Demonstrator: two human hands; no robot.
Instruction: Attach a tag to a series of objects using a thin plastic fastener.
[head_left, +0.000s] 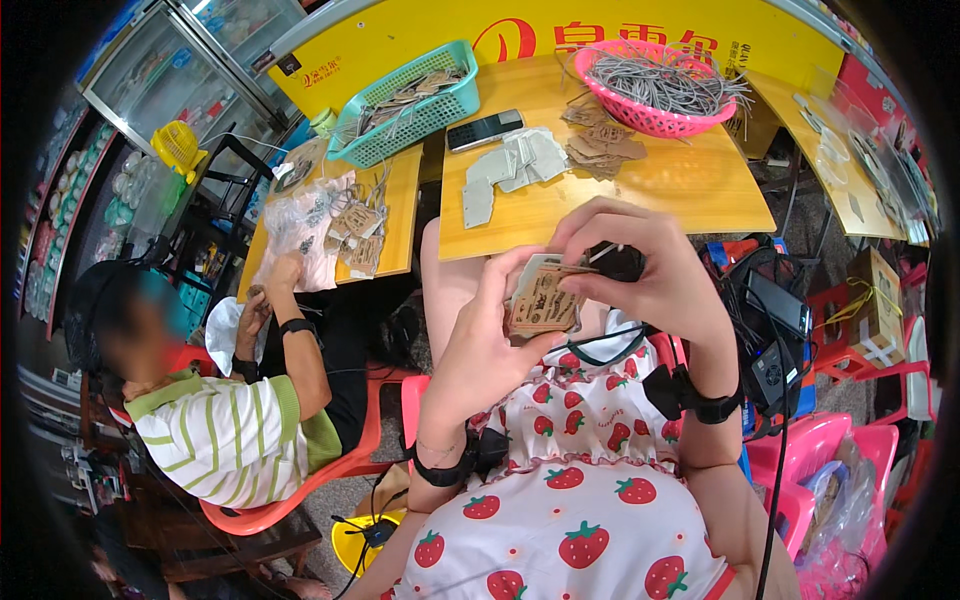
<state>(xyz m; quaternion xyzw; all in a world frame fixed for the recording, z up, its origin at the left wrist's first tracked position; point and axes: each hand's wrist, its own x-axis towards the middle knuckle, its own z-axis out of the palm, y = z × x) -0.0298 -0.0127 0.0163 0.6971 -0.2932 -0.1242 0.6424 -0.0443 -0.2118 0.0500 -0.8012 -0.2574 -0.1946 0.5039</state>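
My left hand [478, 345] holds a small stack of brown and grey paper tags [541, 300] up in front of my chest. My right hand [640, 270] pinches the top edge of the same stack, fingers curled over it, with a thin grey string end sticking out near the fingertips. On the wooden table [680, 190] ahead lie loose grey tags [512, 165] and brown tags [600, 145]. A pink basket [655, 85] full of grey strings stands at the table's far side.
A teal basket [410, 105] of tags and a black phone [485, 130] sit at the table's left. A person in a striped shirt [225, 435] sits at my left on an orange chair, working at a second table with a plastic bag. Pink chairs [830, 450] stand at my right.
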